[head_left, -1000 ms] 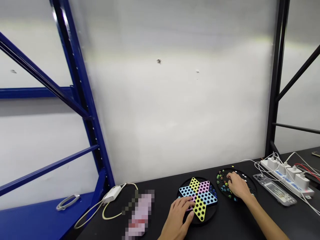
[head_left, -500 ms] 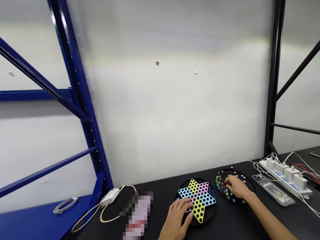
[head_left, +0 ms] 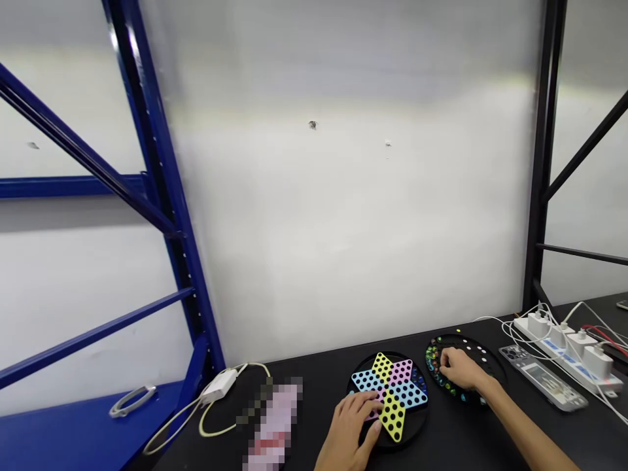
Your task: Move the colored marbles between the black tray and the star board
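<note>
At four o'clock, head view: over marbles [head_left: 432, 356] in round black tray [head_left: 495, 373] with right hand [head_left: 464, 369], fingers curled; can't tell if gripping one. At five: left hand [head_left: 349, 425] loosely spread on Chinese checkers board [head_left: 390, 390], clasping nothing visible. Best pinch singly, press lightly. Black tabletop [head_left: 324, 379]; blue rack [head_left: 169, 163] toward nine; pale wall [head_left: 343, 229] behind.

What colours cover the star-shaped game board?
Star-shaped game board: yellow, pink and light blue, black dots; head view.

Open air lies above the tray [head_left: 494, 367], but a phone [head_left: 543, 379] hems its right side
</note>
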{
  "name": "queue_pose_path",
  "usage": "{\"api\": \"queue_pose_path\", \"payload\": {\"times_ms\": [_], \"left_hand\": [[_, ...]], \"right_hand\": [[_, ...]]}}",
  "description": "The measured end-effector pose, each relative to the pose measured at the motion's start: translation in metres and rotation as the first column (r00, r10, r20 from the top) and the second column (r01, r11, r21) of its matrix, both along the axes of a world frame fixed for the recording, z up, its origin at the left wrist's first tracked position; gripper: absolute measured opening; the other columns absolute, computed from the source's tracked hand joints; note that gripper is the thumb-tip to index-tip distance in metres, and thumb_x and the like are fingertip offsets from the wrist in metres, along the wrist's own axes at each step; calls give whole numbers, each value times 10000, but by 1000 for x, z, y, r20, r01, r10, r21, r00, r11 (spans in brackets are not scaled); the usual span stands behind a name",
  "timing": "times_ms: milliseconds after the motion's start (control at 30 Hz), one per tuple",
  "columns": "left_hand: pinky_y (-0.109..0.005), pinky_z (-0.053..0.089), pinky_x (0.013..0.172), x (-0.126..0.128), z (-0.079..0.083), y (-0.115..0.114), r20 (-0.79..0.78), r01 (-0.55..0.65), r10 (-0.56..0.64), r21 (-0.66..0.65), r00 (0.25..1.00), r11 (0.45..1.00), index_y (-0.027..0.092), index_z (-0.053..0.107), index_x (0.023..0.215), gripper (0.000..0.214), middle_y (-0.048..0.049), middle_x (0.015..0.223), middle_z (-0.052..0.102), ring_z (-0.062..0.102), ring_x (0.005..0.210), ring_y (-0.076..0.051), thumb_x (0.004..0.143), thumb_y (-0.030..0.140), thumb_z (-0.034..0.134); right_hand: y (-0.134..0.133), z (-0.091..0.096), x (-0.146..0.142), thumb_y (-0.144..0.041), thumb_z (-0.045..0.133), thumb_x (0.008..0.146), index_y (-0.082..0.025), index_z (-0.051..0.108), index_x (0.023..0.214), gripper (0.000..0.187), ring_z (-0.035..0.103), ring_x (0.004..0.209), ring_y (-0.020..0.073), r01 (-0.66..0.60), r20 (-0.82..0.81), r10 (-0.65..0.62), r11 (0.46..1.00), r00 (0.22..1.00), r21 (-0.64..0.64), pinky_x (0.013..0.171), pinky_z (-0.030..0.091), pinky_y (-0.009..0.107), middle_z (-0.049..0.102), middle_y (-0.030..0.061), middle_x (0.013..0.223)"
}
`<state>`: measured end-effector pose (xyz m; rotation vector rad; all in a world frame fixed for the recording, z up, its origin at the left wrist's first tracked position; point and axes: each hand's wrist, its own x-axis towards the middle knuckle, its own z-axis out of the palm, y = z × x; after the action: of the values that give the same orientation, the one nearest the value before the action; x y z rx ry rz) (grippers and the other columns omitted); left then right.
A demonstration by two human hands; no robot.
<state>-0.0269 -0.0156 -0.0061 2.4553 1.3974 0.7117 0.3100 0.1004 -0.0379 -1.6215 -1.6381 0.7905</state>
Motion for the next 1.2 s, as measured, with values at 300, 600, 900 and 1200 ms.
{"api": "queue_pose_path", "payload": {"times_ms": [300, 600, 900, 1200], "left_hand": [[-480, 399, 1110, 1, 0, 0, 37, 3, -2, -39, 999, 999, 344, 618, 1203, 356, -10, 1367, 582, 483, 1288, -252, 995, 528, 394], [-479, 412, 1102, 2, -7, 2, 51, -9, 8, 18, 999, 1000, 339, 629, 1183, 360, -13, 1337, 607, 511, 1248, -256, 990, 535, 397], [-473, 421, 1093, 3, -2, 0, 18, -1, 1, 2, 1000, 1000, 345, 627, 1184, 353, -2, 1343, 605, 515, 1254, -251, 993, 527, 393], [-458, 429, 1089, -1, -5, 4, 10, 18, -18, 3, 1000, 1000, 345, 625, 1193, 349, -23, 1337, 606, 511, 1259, -260, 988, 526, 408]], "right_hand": [[16, 7, 3, -438, 339, 860, -239, 449, 726, 264, 411, 493, 123, 64, -201, -61, 998, 978, 11, 475, 294, 236, 458, -35, 606], [4, 3, -11, -414, 554, 808, -216, 512, 639, 263, 581, 709, 202, -6, 56, 3, 999, 998, 47, 635, 388, 285, 584, 30, 665], [0, -1, -20, -257, 576, 827, -191, 597, 939, 131, 660, 921, 315, -84, 350, 93, 996, 932, -40, 864, 419, 426, 687, 114, 837], [11, 19, 4, -476, 155, 954, -240, 484, 872, 414, 423, 456, 131, 4, -140, 20, 986, 990, 164, 431, 359, 242, 462, -21, 617]]}}
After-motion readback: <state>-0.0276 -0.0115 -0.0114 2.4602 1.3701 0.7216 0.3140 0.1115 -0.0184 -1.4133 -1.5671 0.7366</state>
